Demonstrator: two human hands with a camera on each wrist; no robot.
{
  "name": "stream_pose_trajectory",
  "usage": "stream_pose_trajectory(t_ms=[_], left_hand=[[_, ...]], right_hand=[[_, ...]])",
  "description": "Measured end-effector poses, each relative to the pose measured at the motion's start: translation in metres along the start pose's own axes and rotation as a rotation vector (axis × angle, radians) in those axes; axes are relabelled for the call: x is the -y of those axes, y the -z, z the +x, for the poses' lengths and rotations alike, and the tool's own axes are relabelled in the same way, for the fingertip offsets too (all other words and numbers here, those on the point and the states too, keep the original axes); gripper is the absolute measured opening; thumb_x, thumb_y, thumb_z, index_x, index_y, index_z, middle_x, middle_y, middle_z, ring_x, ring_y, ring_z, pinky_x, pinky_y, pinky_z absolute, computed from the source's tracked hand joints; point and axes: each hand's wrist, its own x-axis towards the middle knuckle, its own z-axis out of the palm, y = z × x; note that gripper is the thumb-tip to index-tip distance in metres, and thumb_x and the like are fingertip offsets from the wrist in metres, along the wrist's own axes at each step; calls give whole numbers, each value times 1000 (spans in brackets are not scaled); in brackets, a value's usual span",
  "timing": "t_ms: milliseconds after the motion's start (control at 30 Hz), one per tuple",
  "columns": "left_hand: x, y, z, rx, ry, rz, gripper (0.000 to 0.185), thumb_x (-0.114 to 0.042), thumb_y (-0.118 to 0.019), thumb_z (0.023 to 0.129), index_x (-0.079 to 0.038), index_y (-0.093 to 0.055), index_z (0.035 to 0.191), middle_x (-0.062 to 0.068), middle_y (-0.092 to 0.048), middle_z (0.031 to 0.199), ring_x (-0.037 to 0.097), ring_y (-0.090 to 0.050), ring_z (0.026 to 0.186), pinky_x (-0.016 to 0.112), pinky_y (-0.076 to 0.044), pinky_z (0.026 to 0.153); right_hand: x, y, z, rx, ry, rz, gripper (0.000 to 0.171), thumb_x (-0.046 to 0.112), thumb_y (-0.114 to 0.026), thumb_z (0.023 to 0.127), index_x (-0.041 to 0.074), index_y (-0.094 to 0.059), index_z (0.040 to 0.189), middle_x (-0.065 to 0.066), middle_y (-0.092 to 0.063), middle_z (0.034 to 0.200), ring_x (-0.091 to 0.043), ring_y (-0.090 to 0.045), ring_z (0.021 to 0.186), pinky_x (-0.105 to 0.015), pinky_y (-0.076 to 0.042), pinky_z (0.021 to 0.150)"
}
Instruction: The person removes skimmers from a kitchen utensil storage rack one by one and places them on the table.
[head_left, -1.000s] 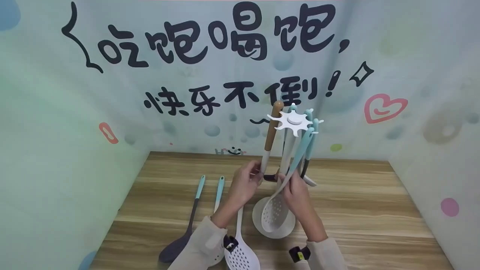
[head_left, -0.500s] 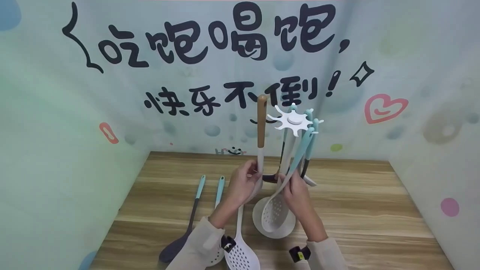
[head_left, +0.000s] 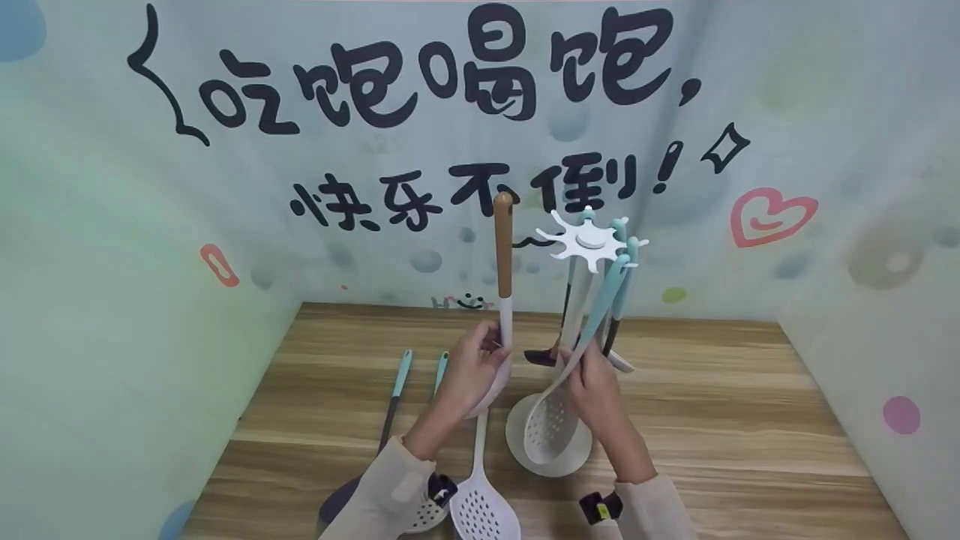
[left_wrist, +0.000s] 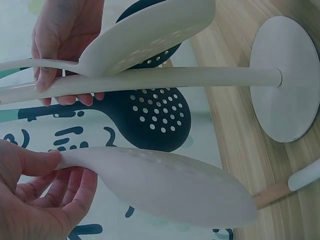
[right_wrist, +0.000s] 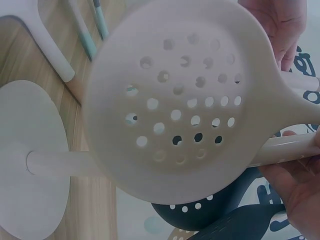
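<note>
My left hand (head_left: pixel 472 369) pinches a white skimmer (head_left: pixel 504 247) with a brown handle, held upright, handle up, left of the rack. Its white head (left_wrist: pixel 175 187) shows side-on in the left wrist view, with faint marks like holes. My right hand (head_left: pixel 598 386) grips the white pole (left_wrist: pixel 165 78) of a utensil rack, whose star-shaped top (head_left: pixel 590 240) has several hooks. On the rack hang a white skimmer (right_wrist: pixel 170 100) with a teal handle, a dark skimmer (left_wrist: pixel 157 115) and other teal-handled utensils partly hidden behind the pole. The rack's round base (left_wrist: pixel 285 110) stands on the table.
On the wooden table (head_left: pixel 735 420), left of the rack, lie a dark utensil (head_left: pixel 390 420) with a teal handle, a white perforated utensil (head_left: pixel 429 516) partly under my sleeve, and another white skimmer (head_left: pixel 484 502). A printed cloth wall (head_left: pixel 375 277) closes off the back.
The brown-handled skimmer has come away from the rack's top, moving left with my left hand and turning from leaning to upright. My right hand has stayed on the pole.
</note>
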Motion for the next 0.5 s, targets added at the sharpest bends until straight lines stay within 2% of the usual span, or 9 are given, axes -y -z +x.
stream_pose_trajectory(t_ms=[67, 500], left_hand=[[1, 2, -1, -4, -8, 6, 16, 0, -57, 89, 1, -55, 105, 15, -61, 101, 26, -61, 95, 37, -51, 86], [7, 15, -9, -19, 47, 19, 20, 0, -57, 89, 0, -55, 109, 15, -61, 102, 26, -60, 97, 35, -53, 82]], right_hand=[[0, 0, 0, 3, -6, 5, 14, 10, -46, 97, 1, -47, 108, -14, -64, 92, -26, -64, 88, -43, -53, 78], [0, 0, 0, 18, -15, 21, 17, 13, -44, 98, 1, -46, 110, -14, -64, 94, -27, -64, 91, -44, -52, 81]])
